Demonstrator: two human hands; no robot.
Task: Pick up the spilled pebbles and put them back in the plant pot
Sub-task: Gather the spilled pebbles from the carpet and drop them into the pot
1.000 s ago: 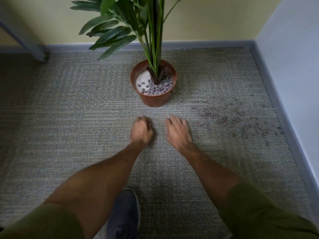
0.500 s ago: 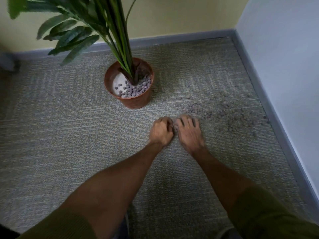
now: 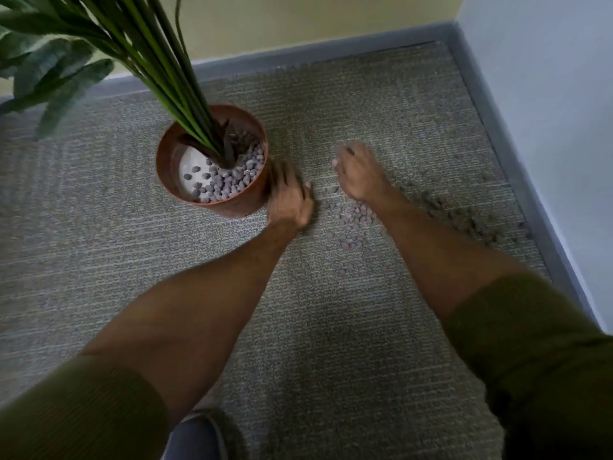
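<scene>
The left hand [image 3: 289, 197] lies low on the carpet [image 3: 99, 247], knuckles up, fingers curled downward and pressed against the outer wall of the plant pot [image 3: 172, 161]. Blur hides the fingertips; whether it grips anything cannot be told. The right hand [image 3: 360, 175] is set well apart from the left, back of the hand up, fingers bent and drawn partly together over the carpet — what lies under the palm is hidden, so closed or open cannot be told either.

Spilled pebbles [image 3: 356, 224] lie scattered on the carpet between the two forearms and under the right wrist; a denser, darker drift [image 3: 464, 220] runs right toward the grey baseboard [image 3: 517, 180]. More pebbles sit inside the pot around the plant stems [image 3: 166, 71], over a pale surface on the pot's left side.

No writing or label is visible anywhere.

Surroundings: olive sleeves [image 3: 530, 353] pushed up on both forearms; a grey shoe [image 3: 192, 439] at the bottom edge; yellow wall behind, pale wall at right — the pot stands near this corner. Leaves overhang the upper left.
</scene>
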